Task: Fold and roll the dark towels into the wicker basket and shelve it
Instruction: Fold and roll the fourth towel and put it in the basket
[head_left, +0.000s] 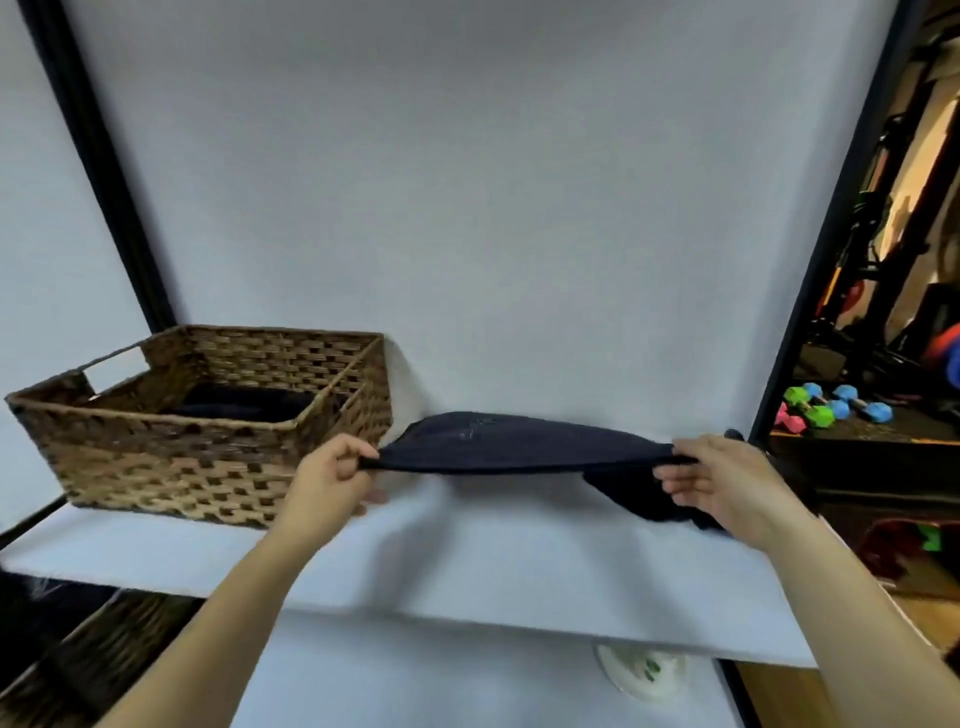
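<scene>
A dark navy towel (514, 444) is stretched flat above the white shelf (467, 561), held at both ends. My left hand (332, 475) pinches its left edge, just right of the wicker basket (171, 457). My right hand (719, 480) pinches the right edge. More dark cloth (639, 499) hangs or lies under the right end, partly hidden by my right hand. The basket stands at the shelf's left, and a dark rolled towel (244, 405) lies inside it.
Black frame posts (98, 171) rise at left and right of a white backdrop. A second wicker basket (78, 660) sits on the level below at left. A white round object (644, 670) lies below the shelf. Coloured dumbbells (831, 408) rest on the floor at right.
</scene>
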